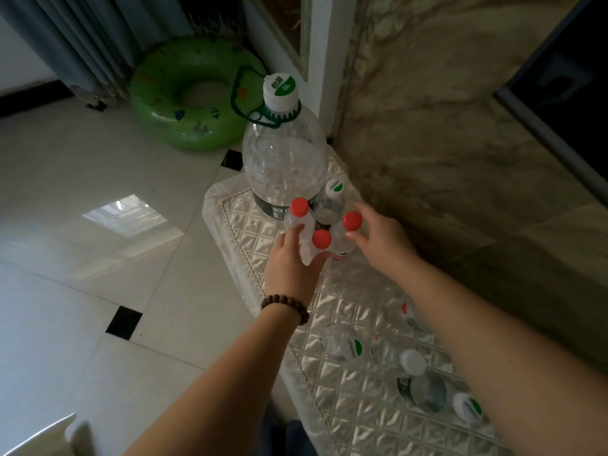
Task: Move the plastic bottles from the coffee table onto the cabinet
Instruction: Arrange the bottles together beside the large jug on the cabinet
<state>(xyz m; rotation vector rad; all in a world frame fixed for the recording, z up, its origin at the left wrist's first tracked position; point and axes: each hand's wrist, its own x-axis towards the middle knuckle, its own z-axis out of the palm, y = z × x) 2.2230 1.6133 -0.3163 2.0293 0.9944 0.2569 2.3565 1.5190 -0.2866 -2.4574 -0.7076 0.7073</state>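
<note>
The cabinet top point(342, 419) wears a quilted silvery cloth. At its far end stands a big clear 6L bottle point(284, 153) with a white cap and green handle. In front of it is a cluster of small clear bottles: one with a white-green cap point(335, 187) and three with red caps. My left hand point(291, 261) is closed around the two left red-capped bottles point(307, 235). My right hand point(378, 240) has thumb and fingers on the right red-capped bottle point(351, 221). All stand upright on the cloth.
Several more small bottles point(422, 390) lie or stand on the near part of the cloth, under my right forearm. A marble wall point(444, 126) and a dark screen point(566, 80) border the right. A green swim ring point(194, 97) lies on the tiled floor point(82, 225).
</note>
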